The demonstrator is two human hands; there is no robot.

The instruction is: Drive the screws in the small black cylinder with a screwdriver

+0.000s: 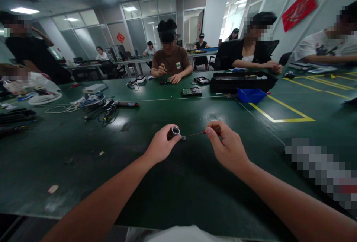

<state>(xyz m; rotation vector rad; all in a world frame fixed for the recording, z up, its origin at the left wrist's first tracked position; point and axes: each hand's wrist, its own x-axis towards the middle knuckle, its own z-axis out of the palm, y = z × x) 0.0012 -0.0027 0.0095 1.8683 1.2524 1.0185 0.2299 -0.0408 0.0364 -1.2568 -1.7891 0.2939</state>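
My left hand (161, 145) is closed around a short black cylinder with a silver ring (175, 131) at its open end, which faces up and toward me. Beside my left thumb is a small round metal piece (183, 137); whether the thumb grips it or only touches it I cannot tell. My right hand (229, 148) grips a screwdriver by its red handle (216, 129). Its thin shaft (196, 134) points left, the tip a little short of the small metal piece. Both hands are over the green tabletop (164, 193).
Bundled cables (103, 110) lie ahead on the left. Across the table stand a hard drive (192, 92), a long black housing (242, 82) and a blue bin (251, 95). A blurred-out object (320, 171) lies right of my right arm. A co-worker (171, 61) sits opposite, holding a screwdriver.
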